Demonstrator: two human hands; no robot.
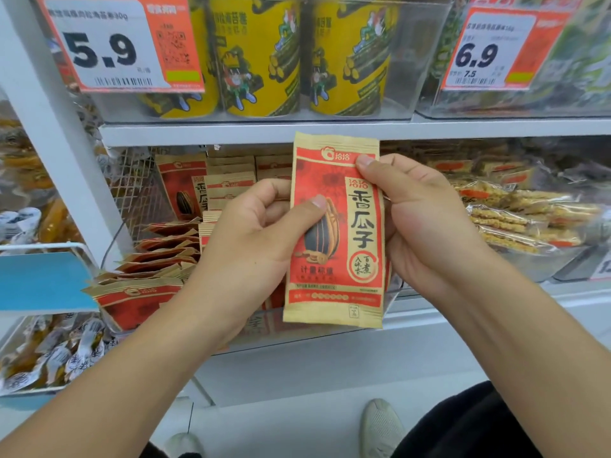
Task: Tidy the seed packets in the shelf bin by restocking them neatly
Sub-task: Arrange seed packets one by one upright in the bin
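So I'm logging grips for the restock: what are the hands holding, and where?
One seed packet, upright: left hand pinches its left edge, right hand its right edge.

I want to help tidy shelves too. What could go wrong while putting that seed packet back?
1. The seed packet is gripped only along its side edges by the left hand and right hand, so it might slip or crumple.
2. The packets in the bin already lean loosely in a fanned pile; pushing another in could topple them or leave it crooked.
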